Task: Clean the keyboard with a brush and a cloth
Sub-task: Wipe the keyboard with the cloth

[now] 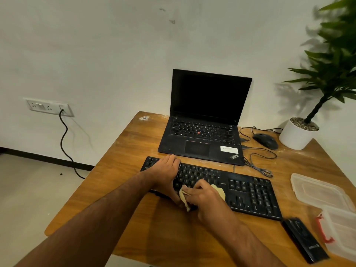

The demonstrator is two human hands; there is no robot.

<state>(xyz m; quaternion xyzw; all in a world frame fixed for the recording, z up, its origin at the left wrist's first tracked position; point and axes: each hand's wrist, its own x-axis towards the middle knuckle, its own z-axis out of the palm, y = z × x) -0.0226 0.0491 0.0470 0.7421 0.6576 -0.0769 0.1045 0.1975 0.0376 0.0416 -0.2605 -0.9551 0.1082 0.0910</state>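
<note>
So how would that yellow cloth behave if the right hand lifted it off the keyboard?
Probably floppy: the cloth bunches under the right hand and droops over the front edge of the keyboard. Likely light, being small and thin-looking. It should not slip much.

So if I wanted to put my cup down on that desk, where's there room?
Bare wood lies left of the laptop and keyboard, out to the desk edge, and along the near edge. The right side is crowded: mouse, cables, plant pot, plastic containers, black box.
</note>
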